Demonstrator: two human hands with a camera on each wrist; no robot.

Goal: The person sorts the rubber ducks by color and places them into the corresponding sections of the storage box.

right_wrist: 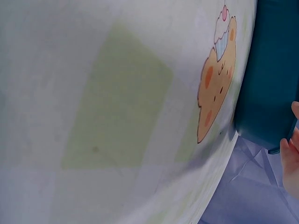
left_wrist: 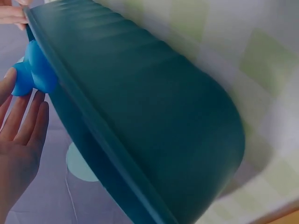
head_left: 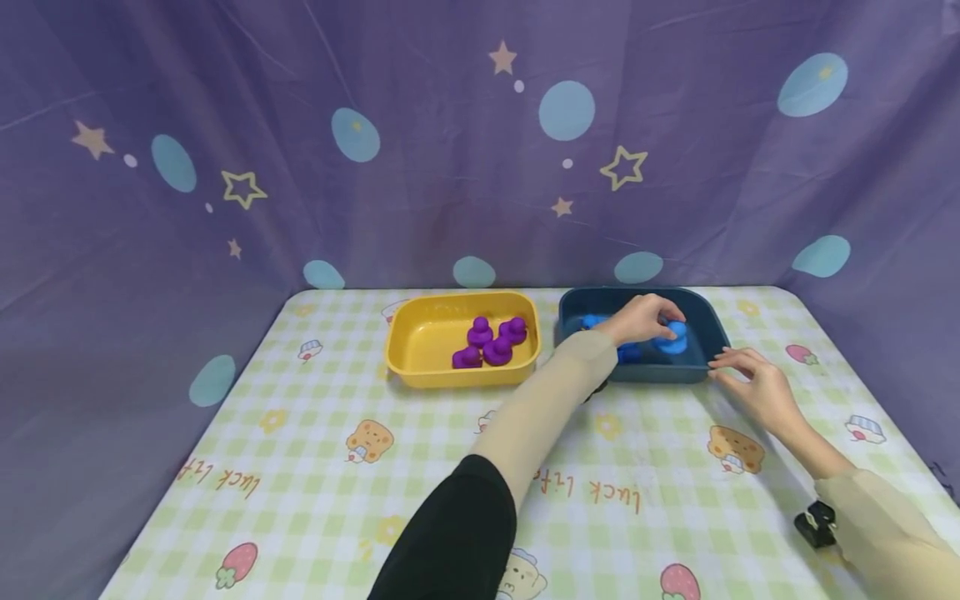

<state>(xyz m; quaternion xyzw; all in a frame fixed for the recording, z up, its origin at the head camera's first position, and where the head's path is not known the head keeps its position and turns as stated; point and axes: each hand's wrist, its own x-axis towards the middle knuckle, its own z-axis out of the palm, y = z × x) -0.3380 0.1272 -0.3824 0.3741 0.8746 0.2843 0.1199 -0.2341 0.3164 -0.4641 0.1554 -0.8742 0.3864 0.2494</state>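
My left hand [head_left: 643, 319] reaches into the dark teal basin [head_left: 667, 374] and pinches a blue toy duck [head_left: 672, 340] between thumb and fingers. Close up in the left wrist view, the blue duck [left_wrist: 39, 70] shows just past the basin's rim. Other blue toys [head_left: 592, 321] lie in the same basin, partly hidden by my left hand and sleeve. At the basin's front right corner my right hand [head_left: 759, 390] pinches the rim between thumb and fingers. Only those fingertips [right_wrist: 286, 151] and part of the hand show in the right wrist view.
Left of the teal basin stands a yellow basin [head_left: 420, 379] with several purple toy ducks [head_left: 497, 351] in its right half. Both sit near the far edge of a table with a checked cloth [head_left: 315, 483]. Behind it hangs a purple curtain [head_left: 450, 208].
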